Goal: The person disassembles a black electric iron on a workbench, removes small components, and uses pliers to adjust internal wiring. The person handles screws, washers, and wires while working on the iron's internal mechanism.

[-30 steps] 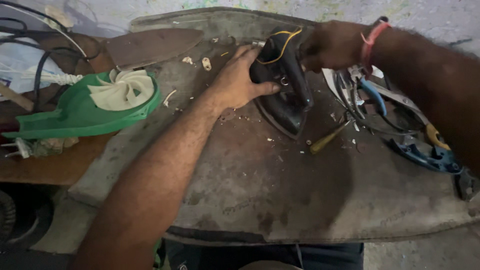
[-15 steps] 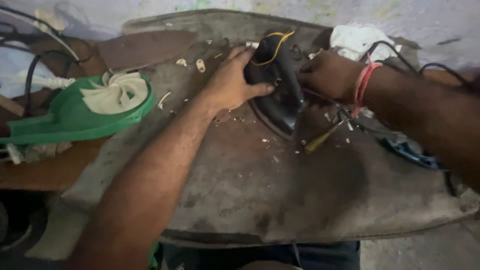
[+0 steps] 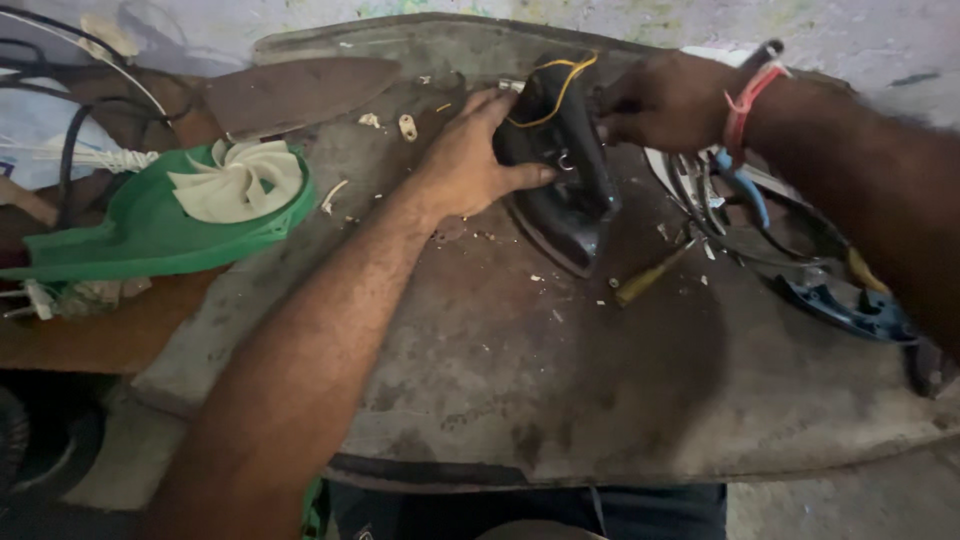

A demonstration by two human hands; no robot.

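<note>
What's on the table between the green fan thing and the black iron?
In the head view, the left hand lies between the green housing and the iron, gripping the iron; pale scraps lie there too.

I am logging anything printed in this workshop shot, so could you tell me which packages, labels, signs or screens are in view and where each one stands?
None can be made out: no package, label, sign or screen shows on the worn grey work surface, the black iron body or the green fan housing.

No pkgs, labels, signs or screens in view.
</note>
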